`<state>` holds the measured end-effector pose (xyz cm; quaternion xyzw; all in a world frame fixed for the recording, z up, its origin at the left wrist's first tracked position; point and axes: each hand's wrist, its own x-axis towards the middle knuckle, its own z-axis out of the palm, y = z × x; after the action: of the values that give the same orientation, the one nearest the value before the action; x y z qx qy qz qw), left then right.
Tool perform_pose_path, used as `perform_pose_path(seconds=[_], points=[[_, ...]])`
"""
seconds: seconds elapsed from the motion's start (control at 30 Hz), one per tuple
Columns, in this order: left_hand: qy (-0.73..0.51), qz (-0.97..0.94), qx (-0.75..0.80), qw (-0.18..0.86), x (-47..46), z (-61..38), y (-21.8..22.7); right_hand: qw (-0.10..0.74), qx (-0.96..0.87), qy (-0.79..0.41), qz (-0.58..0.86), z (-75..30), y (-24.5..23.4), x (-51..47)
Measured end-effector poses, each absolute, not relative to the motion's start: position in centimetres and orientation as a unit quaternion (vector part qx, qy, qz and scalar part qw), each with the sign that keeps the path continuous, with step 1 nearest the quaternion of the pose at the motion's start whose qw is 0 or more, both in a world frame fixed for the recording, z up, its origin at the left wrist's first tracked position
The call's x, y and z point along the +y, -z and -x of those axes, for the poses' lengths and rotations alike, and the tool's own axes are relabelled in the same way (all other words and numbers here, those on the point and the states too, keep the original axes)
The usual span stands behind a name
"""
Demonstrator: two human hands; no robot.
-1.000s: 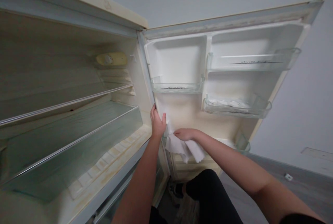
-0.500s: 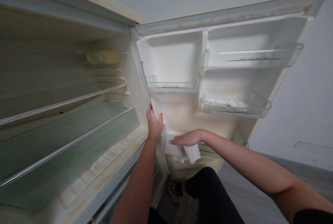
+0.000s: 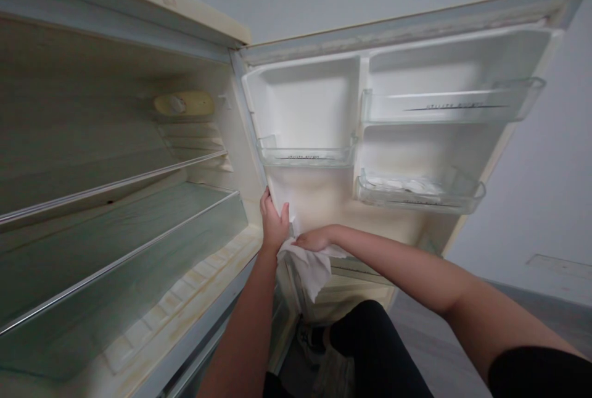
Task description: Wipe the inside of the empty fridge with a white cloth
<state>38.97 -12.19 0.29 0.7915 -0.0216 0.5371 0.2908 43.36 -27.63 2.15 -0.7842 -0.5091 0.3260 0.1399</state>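
My left hand (image 3: 275, 222) grips the hinge-side edge of the open fridge door (image 3: 314, 191), fingers behind the edge and thumb in front. Close beside it, my right hand (image 3: 315, 239) holds a thin white cloth (image 3: 311, 268) against the lower door bin. The cloth is bunched under the fingers and hangs down over the bin's front. My right fingertips are partly hidden in its folds and behind the bin's corner.
Above are clear door bins, an upper right one (image 3: 439, 108), a left one (image 3: 308, 156) and one holding white crumpled material (image 3: 407, 185). Left is the fridge interior with a glass shelf (image 3: 115, 185), a clear drawer (image 3: 139, 256) and a yellowish lamp cover (image 3: 184, 103). My knee (image 3: 370, 318) is below.
My right hand has slid left with the cloth, toward the hinge-side corner of the lower bin. The cloth now hangs further left and lower. My left hand has barely moved.
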Motion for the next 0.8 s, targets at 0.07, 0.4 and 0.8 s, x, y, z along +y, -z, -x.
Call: perform_pose_path(seconds=[0.07, 0.4, 0.8], points=[[-0.539, -0.790, -0.020, 0.292, -12.1, -39.0, -0.3, 0.094, -0.529, -0.312, 0.783, -43.3, -2.6, -27.6], [-0.532, -0.789, -0.015, 0.308, -12.0, -39.3, -0.2, -0.009, -0.715, -0.207, 0.668, -46.0, -1.9, -35.4], [-0.549, -0.784, -0.025, 0.287, -12.0, -39.5, -0.1, -0.140, -0.682, -0.083, 0.713, -45.0, -2.4, -46.5]])
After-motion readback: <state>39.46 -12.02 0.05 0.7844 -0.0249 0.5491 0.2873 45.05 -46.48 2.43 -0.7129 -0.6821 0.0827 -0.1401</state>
